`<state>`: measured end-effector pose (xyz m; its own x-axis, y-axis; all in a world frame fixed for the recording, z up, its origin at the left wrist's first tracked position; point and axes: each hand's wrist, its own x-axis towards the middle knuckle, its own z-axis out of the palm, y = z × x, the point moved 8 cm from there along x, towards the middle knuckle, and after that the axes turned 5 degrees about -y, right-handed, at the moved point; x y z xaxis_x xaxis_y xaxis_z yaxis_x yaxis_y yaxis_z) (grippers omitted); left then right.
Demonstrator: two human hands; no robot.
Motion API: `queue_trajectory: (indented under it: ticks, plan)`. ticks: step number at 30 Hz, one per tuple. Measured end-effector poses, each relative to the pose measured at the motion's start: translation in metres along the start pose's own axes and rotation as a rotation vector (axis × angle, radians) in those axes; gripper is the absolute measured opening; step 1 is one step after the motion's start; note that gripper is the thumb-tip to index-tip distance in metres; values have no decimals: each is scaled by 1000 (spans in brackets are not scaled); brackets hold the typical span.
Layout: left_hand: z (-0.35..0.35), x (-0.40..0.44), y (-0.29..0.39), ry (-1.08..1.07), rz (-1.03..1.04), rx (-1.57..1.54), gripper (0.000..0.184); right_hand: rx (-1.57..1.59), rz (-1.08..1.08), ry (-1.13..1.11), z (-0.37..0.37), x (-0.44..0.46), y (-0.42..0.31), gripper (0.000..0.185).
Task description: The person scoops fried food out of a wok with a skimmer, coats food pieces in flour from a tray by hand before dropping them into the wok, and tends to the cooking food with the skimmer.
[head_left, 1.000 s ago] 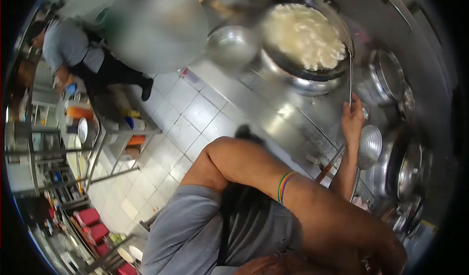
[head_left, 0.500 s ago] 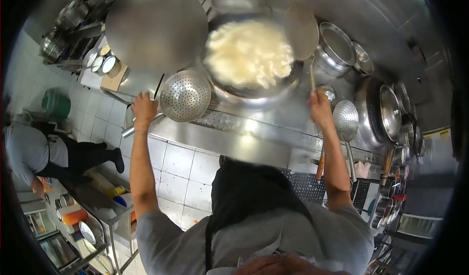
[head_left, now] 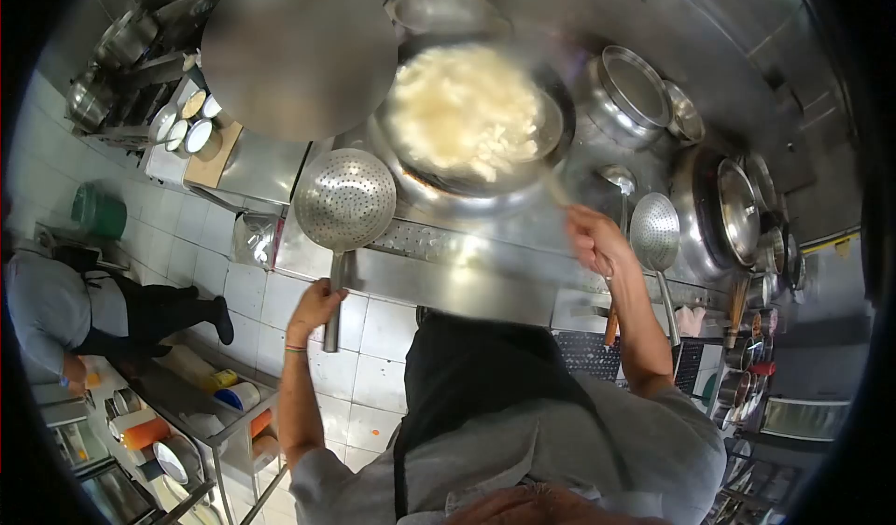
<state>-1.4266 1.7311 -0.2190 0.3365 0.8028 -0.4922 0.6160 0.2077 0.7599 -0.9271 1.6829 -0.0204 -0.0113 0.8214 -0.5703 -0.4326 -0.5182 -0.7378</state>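
Plainly, left hand (head_left: 315,308) clasps perforated strainer (head_left: 345,200), long axis twelve-to-six; wok (head_left: 437,180) off at one o'clock. Right hand (head_left: 598,240), nearer wok, grips blurred handle (head_left: 558,190) pointing eleven.

The bare left hand (head_left: 315,308) is curled in a firm grip, its bare forearm (head_left: 301,394) extending forward below a short grey sleeve (head_left: 322,478). The bare right hand (head_left: 600,240) reaches farther forward, fingers bent inward in a grip, its bare forearm (head_left: 637,315) slanting toward the body's midline from the elbow.
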Motion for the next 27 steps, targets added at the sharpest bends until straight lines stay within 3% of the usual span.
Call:
queue_trajectory:
  ticks: [1,3,5,7,9,12,15,19,27]
  plan:
    - [21,2,-6,-20,44,-239,33,19,-3,-35,-7,11,5,6]
    - [63,-20,25,-70,-181,-935,29,53,-26,-85,-12,25,8,6]
    - [102,-15,40,-209,-102,-1490,25,87,-59,-115,-4,33,14,6]
    - [118,-16,67,-216,-42,-1694,21,142,-127,-105,-13,45,24,5]
    - [120,-13,72,-221,59,-1754,17,180,-178,-118,-20,54,35,4]
    - [103,-62,113,139,85,-1495,22,176,-222,-168,-27,60,42,4]
    - [75,-103,174,237,194,-1305,29,182,-237,-224,-21,53,39,3]
    - [60,-116,251,289,199,-1142,29,193,-281,-217,-25,58,33,5]
    - [77,-16,331,148,171,-948,16,148,-396,-276,-19,39,-7,14]
